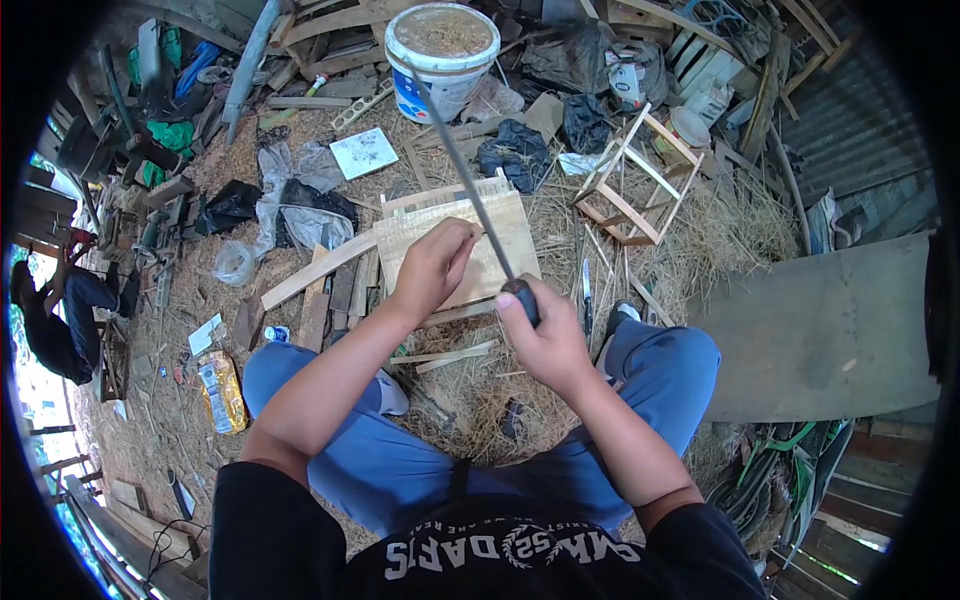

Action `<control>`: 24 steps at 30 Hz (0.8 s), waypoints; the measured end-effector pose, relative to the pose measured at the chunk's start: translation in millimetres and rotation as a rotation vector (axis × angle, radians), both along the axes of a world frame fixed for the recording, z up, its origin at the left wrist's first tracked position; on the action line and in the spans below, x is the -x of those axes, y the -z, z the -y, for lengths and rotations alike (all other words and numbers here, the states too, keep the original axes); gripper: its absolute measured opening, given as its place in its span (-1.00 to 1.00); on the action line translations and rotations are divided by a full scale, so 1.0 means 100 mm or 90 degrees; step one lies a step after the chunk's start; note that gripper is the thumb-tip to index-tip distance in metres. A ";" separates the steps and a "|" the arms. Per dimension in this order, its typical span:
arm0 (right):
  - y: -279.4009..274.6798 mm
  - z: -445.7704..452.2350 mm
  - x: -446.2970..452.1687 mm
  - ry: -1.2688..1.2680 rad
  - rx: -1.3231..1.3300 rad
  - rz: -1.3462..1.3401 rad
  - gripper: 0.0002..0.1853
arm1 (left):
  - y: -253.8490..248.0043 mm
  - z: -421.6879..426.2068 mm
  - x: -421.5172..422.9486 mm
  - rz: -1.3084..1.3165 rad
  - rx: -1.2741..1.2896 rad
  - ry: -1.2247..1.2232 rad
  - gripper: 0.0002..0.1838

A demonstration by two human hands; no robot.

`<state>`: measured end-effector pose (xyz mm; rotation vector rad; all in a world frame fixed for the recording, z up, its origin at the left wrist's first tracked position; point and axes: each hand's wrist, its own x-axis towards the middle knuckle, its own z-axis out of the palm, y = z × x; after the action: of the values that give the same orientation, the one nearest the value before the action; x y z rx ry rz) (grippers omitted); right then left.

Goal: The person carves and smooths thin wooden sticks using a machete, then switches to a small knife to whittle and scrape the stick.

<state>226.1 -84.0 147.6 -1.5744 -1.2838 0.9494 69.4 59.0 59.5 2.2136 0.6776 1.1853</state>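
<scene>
One black shirt (470,550); right grip (550,335) clamped on one long tool (463,170), left grip (432,265) together over one board (478,272).

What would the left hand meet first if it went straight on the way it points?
The left hand would probably meet the long metal tool in the right hand, though depth is unclear.

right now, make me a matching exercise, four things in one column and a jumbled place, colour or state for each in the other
1. long dark-handled tool
2. bucket
3. wooden frame
4. printed packet

A. yellow, on the left of the view
B. open-sided, right of centre
C. held in the right hand
D. white with blue print

Pairs: 1-C, 2-D, 3-B, 4-A
</scene>
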 end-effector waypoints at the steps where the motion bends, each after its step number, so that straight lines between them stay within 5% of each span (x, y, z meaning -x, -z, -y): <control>1: 0.00 -0.01 0.04 0.014 0.016 0.024 -0.65 | 0.09 0.01 0.01 -0.007 0.035 -0.020 -0.91; 24: 0.33 -0.07 -0.04 0.038 0.088 -0.033 -0.49 | -0.13 0.13 -0.08 0.043 0.068 -0.083 -0.86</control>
<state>230.4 -76.5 114.9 -1.6734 -1.1506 1.0529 77.2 45.8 72.4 2.0580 0.8475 1.2517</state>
